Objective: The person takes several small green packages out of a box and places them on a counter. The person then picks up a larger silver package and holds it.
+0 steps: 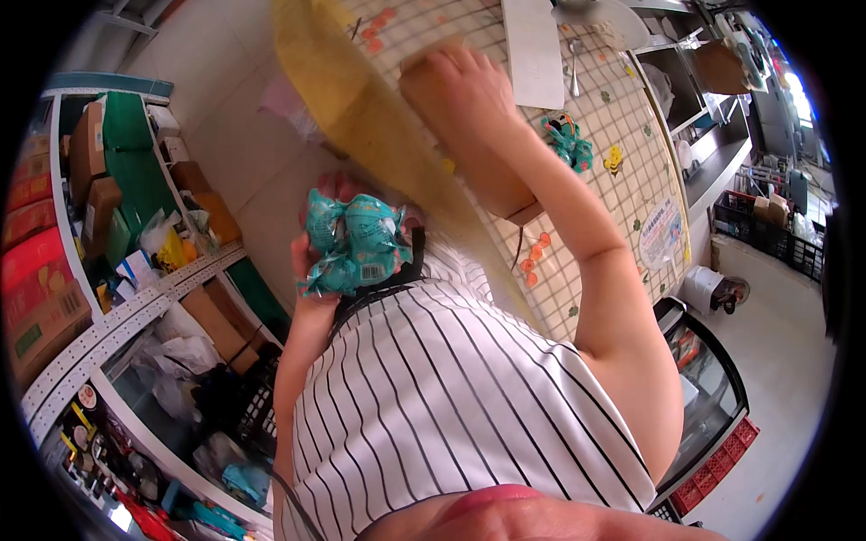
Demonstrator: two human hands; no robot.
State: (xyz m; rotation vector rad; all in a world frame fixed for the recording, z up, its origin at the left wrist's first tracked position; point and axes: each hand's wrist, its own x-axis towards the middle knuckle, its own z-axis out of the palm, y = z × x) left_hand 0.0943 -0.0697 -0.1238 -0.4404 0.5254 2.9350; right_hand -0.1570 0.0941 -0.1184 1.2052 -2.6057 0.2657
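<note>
Several small turquoise foil-wrapped packets [358, 233] are bunched together in my left hand [302, 253], held in front of my waist beside the table edge. The fingers of that hand are partly hidden behind the packets. Over the table, my right hand [477, 84] grips the far end of a long brown cardboard box [484, 166], its fingers bent across the top. The hand and box are slightly blurred. Another turquoise packet [572, 145] lies on the checked tablecloth [602, 182], right of my right forearm.
A yellow sheet [379, 115] runs along the table's near edge. A white board [534, 54], a metal spoon [575, 67] and a plate [622, 27] are farther back. Shelves [135, 297] with boxes and bags stand left; a black crate [771, 230] is at right.
</note>
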